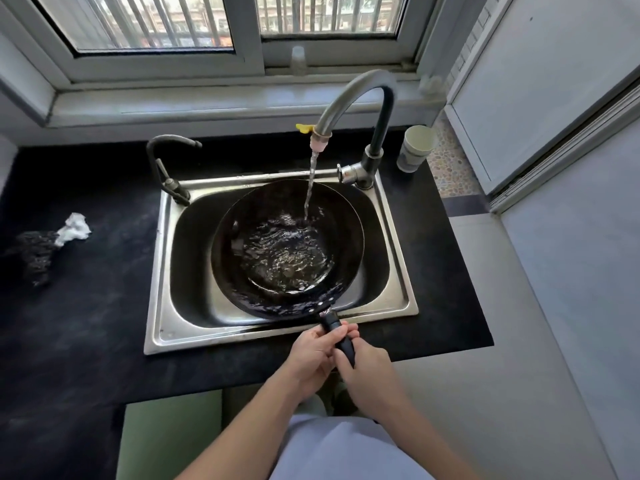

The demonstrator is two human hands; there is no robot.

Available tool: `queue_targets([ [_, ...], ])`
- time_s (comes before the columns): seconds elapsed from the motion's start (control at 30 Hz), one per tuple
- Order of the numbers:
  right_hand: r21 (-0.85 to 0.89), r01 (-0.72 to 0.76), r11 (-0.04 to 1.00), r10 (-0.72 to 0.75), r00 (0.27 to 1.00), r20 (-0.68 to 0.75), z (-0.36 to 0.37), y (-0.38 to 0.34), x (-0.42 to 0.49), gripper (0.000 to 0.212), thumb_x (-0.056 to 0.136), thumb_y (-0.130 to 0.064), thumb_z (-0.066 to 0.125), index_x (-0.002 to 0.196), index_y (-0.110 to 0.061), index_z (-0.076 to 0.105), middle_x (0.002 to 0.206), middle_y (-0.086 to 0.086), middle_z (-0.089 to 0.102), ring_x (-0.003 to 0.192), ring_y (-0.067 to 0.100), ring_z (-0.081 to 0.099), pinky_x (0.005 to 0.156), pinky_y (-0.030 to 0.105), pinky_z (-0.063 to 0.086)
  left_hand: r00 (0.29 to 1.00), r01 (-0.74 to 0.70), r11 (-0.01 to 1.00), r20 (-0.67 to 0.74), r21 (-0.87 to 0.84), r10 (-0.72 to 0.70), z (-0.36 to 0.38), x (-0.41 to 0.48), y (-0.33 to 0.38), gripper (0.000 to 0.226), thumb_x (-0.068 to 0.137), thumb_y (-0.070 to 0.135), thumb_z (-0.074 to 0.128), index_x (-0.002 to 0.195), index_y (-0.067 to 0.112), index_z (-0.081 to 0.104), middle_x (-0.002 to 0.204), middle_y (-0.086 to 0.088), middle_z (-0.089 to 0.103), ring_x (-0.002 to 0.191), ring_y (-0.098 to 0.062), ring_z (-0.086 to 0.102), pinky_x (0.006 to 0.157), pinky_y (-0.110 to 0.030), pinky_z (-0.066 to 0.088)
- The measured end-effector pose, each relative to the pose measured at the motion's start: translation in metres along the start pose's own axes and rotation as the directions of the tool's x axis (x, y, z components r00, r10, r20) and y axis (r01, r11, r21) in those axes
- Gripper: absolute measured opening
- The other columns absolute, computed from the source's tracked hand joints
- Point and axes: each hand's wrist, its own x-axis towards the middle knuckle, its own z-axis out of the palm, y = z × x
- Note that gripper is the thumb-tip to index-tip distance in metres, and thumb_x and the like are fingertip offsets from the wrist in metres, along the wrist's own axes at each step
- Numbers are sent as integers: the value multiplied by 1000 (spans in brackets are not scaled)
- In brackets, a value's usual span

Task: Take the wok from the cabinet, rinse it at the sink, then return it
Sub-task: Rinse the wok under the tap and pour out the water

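A black wok sits in the steel sink, with rippling water pooled in its bowl. Water runs from the curved tap into the wok's far side. The wok's black handle points toward me over the sink's front rim. My left hand grips the handle from the left, fingers curled over it. My right hand grips the handle's near end from the right.
Black countertop surrounds the sink. A dark cloth with a white wad lies at the left. A small second tap stands at the sink's back left. A stack of paper cups stands at the back right, below the window.
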Motion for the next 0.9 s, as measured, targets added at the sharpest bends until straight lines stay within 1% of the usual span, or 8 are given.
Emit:
queue_targets([
  [0.17,-10,-1,1000,1,1000,-8,3,-1,-7,35,98,-42,52,121,-17,62,102,6,74,92,24,69,77,38,56,1000,-5,1000,1,20,5,-4,-2,-4,25,92,4,61,115,-4,62,113,-17,72,94,-19,70,81,-29,57],
  [0.23,-11,-9,1000,9,1000,-20,1,0,-10,36,98,-42,52,121,-16,61,102,7,74,93,26,69,75,37,55,1000,6,1000,11,20,-6,-3,-2,-5,27,92,3,60,117,-5,60,113,-17,72,94,-20,70,81,-28,58],
  [0.33,-37,-19,999,17,999,-47,-3,4,-9,37,97,-42,52,121,-14,61,102,10,74,92,28,69,72,38,53,999,28,999,33,15,-28,4,1,-6,24,91,2,60,114,-5,62,111,-16,72,91,-18,71,79,-26,58],
  [0.43,-47,-24,999,21,997,-70,-6,6,-7,36,96,-42,53,120,-15,60,102,11,74,93,30,69,73,38,52,998,47,999,50,11,-48,10,6,-6,22,91,2,59,112,-4,63,111,-15,72,91,-16,71,80,-25,57],
  [0.57,-57,-21,998,17,997,-69,-6,6,-3,40,96,-46,51,119,-16,61,101,9,74,91,28,70,75,42,57,997,64,998,47,-19,-63,11,8,-3,24,91,0,59,114,-7,62,104,-14,73,87,-16,71,75,-24,58],
  [0.67,-70,-37,997,33,998,-57,-3,4,-2,39,96,-48,50,118,-17,60,103,8,73,93,28,69,78,43,57,997,64,998,51,-27,-63,9,7,0,28,92,1,58,118,-8,60,101,-14,73,87,-17,70,73,-23,58],
  [0.8,-82,-39,996,34,997,-66,-2,3,-3,36,98,-46,50,117,-17,60,103,8,73,92,26,70,77,40,57,997,67,998,49,-16,-66,7,5,-2,28,92,2,58,119,-6,60,107,-14,73,90,-17,70,77,-25,57],
  [0.9,-46,-44,998,41,997,-68,-1,5,-6,37,98,-42,52,121,-14,59,100,8,74,89,24,70,74,38,57,996,77,997,55,-3,-77,8,4,-4,26,93,1,58,118,-7,61,113,-16,72,93,-18,70,81,-27,58],
])
